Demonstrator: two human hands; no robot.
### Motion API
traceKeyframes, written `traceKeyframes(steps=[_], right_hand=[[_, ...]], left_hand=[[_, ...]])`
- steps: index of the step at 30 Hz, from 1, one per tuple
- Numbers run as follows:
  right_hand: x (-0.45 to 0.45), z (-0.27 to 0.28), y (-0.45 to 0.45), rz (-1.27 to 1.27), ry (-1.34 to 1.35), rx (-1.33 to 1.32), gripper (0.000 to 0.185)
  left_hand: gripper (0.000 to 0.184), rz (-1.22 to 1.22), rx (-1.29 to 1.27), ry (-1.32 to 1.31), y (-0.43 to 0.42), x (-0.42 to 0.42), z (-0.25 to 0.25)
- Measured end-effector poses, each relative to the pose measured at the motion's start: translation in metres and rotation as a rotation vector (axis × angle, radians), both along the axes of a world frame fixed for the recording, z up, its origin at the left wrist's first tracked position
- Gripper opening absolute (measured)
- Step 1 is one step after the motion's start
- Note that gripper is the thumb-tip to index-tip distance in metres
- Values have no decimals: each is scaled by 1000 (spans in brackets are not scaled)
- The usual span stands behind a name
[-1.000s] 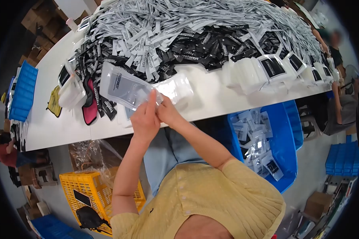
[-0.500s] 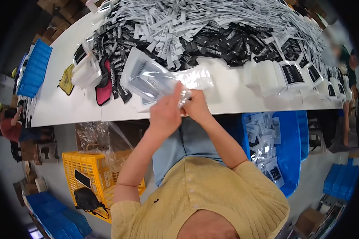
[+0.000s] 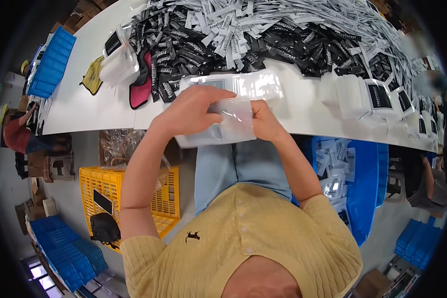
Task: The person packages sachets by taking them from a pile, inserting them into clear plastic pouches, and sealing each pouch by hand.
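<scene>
A clear plastic bag [image 3: 237, 119] with a printed dark panel inside is between my hands at the table's front edge. My left hand [image 3: 191, 110] lies across its left part, index finger stretched along the top and thumb spread apart below. My right hand [image 3: 267, 121] is closed on the bag's right edge, its fingertips partly hidden. Behind the hands, more shiny clear packaging [image 3: 263, 85] lies on the white table. Piled beyond are black sachets [image 3: 193, 52] and white sachets [image 3: 228, 37] printed "Freeforest".
White packs with black labels [image 3: 355, 97] stand at the right, others [image 3: 120, 67] at the left beside a pink-and-black cloth [image 3: 140, 84] and a yellow one [image 3: 92, 77]. Below are a blue bin [image 3: 365, 174] with filled bags and a yellow crate [image 3: 102, 181]. Other people sit at both sides.
The bag has swung from tilted up at the left to lying flatter and lower between my hands. My left hand has moved up and left and spread its fingers; my right hand has shifted right.
</scene>
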State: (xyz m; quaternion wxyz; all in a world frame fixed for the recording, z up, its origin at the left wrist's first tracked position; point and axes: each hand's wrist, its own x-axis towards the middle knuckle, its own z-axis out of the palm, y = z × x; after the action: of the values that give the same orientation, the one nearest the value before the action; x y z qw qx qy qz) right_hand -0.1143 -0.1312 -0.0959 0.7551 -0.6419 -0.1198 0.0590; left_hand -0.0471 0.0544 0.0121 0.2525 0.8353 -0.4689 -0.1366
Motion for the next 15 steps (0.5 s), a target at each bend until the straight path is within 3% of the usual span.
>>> traceKeyframes(steps=[3, 5, 6, 8, 9, 10, 11, 12, 13, 15], right_hand=[[-6, 7, -2, 60, 77, 109, 16], [-9, 11, 1, 54, 137, 92, 15], [-12, 9, -3, -16, 71, -48, 15], [-11, 7, -13, -148, -75, -331, 15], [-12, 12, -11, -302, -221, -289, 16], [-17, 21, -8, -459, -364, -242, 17], [-21, 25, -7, -619, -506, -195, 17], [-3, 1, -13, -484, -317, -605, 18], [-6, -1, -12, -534, -295, -515, 18], [-5, 3, -8, -614, -285, -327, 18]], left_hand=[[34, 200, -98, 688, 5, 10, -11], [33, 220, -134, 667, 9, 10, -19], [32, 229, -151, 659, 10, 9, -24], [33, 342, -523, 45, 10, 7, -33], [33, 392, -692, -272, 11, 4, -36], [42, 596, -712, -301, 19, 3, -36], [46, 731, -865, -120, 18, -2, -43], [50, 855, -1018, 77, 13, -8, -59], [54, 974, -1167, 268, 12, -12, -73], [70, 1080, -1068, 440, 8, -28, -84]])
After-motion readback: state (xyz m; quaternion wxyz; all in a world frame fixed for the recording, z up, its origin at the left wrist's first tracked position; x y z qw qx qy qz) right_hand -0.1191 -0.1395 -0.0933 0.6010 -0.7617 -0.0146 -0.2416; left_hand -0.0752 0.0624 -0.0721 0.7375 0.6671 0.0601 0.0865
